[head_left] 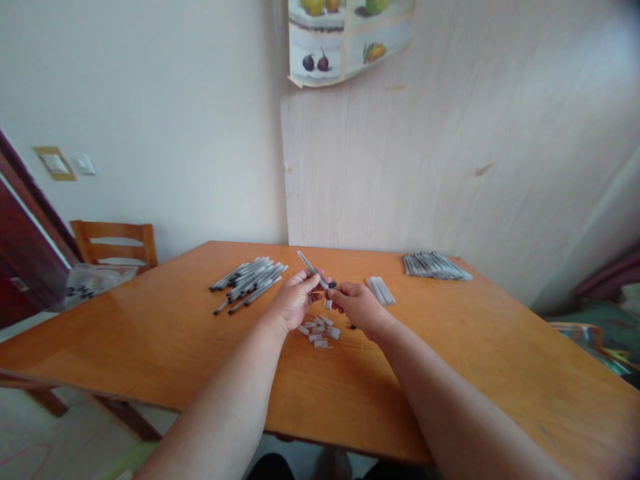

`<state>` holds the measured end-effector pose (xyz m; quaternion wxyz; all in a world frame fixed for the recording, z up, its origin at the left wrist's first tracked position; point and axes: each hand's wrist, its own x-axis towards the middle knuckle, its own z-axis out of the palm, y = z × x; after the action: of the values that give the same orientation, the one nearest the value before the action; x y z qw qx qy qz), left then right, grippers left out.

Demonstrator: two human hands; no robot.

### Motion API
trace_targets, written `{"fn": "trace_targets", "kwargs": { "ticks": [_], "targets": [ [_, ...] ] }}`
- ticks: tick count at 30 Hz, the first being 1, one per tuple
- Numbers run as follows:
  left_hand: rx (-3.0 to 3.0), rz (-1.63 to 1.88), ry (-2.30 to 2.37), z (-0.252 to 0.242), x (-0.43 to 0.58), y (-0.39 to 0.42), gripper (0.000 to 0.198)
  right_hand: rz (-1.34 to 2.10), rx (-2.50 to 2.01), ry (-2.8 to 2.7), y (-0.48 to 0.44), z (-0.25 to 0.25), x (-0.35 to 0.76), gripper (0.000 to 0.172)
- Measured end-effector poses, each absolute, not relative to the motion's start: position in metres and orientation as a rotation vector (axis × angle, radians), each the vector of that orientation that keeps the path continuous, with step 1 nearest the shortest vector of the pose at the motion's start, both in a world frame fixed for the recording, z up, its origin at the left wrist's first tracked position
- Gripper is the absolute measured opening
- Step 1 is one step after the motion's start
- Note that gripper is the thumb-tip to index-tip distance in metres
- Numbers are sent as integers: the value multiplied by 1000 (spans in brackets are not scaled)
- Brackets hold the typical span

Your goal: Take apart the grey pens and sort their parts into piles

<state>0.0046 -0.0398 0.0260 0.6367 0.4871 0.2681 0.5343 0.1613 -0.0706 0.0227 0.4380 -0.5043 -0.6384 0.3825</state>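
Note:
My left hand is closed round a clear pen barrel that slants up to the left over the middle of the table. The fingers of my right hand are pinched at the barrel's lower end, beside a small black part; exactly what they grip is too small to tell. Small clear plastic pieces lie scattered on the table just below my hands. A loose pile of pens with black ends is to the left. Right of my hands lie several whitish clear tubes.
A row of pens or barrels lies at the back right of the wooden table. Behind the table's left side are a wooden chair and a plastic bag with black pieces. The wall rises behind the table.

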Motion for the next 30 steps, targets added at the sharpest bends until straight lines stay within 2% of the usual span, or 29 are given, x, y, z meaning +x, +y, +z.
{"fn": "trace_targets", "kwargs": {
  "ticks": [8, 15, 20, 28, 30],
  "targets": [
    [1103, 1256, 645, 26, 5, -39, 24, 546, -1295, -1754, -71, 24, 160, 26],
    [1094, 1287, 719, 24, 7, -37, 25, 284, -1312, -1837, -71, 24, 158, 14],
    [1085, 1290, 722, 23, 8, -37, 26, 272, -1316, -1808, -69, 22, 158, 12],
    [1078, 1298, 733, 22, 8, -36, 27, 436, -1312, -1841, -66, 18, 161, 31],
    [1082, 1298, 742, 21, 8, -36, 27, 445, -1291, -1848, -66, 18, 162, 31]
  ]
}}
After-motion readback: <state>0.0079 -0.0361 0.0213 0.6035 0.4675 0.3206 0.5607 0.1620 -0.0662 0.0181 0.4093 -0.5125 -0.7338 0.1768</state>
